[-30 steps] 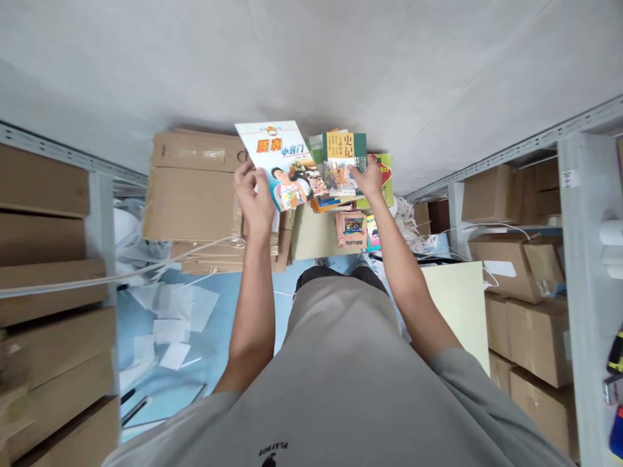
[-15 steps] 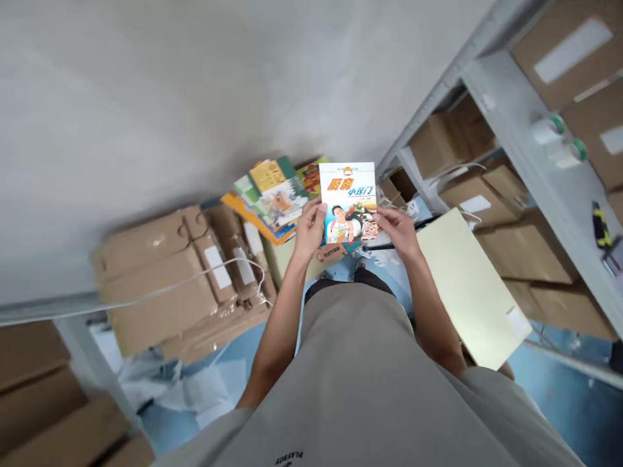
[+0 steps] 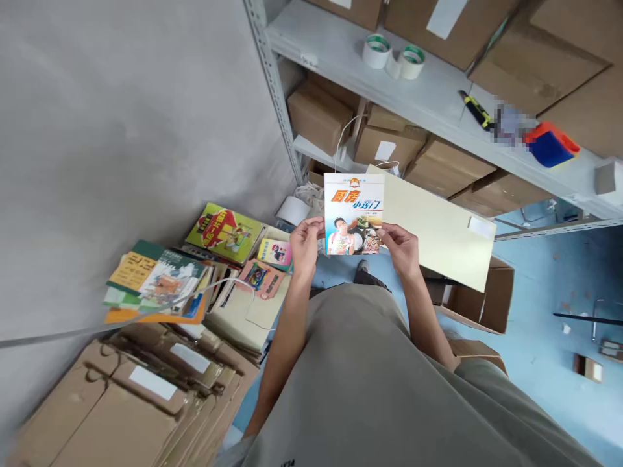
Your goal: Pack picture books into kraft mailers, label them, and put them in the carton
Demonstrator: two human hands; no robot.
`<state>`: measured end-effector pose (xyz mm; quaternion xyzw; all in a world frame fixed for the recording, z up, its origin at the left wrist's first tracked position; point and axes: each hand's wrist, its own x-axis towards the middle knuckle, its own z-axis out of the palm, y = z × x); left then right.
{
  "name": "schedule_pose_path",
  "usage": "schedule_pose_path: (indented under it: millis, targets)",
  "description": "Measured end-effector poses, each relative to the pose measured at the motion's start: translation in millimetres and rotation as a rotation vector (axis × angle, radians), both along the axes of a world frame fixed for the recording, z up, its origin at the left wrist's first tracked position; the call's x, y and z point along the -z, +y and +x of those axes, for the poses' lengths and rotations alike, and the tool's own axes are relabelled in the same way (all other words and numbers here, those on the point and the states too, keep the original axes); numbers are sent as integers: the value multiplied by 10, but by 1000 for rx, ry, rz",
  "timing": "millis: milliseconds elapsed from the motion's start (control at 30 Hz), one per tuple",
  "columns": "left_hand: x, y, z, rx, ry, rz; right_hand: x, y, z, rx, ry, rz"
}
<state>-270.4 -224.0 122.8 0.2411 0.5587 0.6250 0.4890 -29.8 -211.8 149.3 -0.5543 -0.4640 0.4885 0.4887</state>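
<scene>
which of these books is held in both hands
The white book with orange and blue lettering, held near its side edges by the left hand and right hand; the other visible books lie to the left.

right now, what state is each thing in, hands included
white book: shut, front cover showing
left hand: holding the book's left edge
right hand: holding its right edge
green-covered book: shut, cover up
carton: open
tape rolls: lying flat on the shelf
cutter: lying down, blade unclear
</scene>
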Motion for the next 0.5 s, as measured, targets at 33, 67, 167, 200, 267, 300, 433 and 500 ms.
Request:
schedule_pose_path:
  millis: [33,67,167,200,267,300,433,500]
  targets:
    - [-17,90,149,-23,-3,-11,11,71,132,11,14,6]
    - [-34,182,305,-40,-5,-19,23,148,273,18,28,12]
    - [-79,460,801,-56,-28,-26,62,391,750,11,53,11]
    - [-87,551,970,-55,-42,-24,76,471,918,7,56,8]
    - [-93,728,1296,-47,-76,-22,103,622,1247,9,59,-1]
    - [-92,811,1449,-43,-87,-24,115,690,1402,14,60,-6]
    - [-101,1082,1965,-30,-81,-29,141,909,1934,33,64,-31]
    - [-127,1159,2162,23,-77,-40,149,995,2146,29,72,-34]
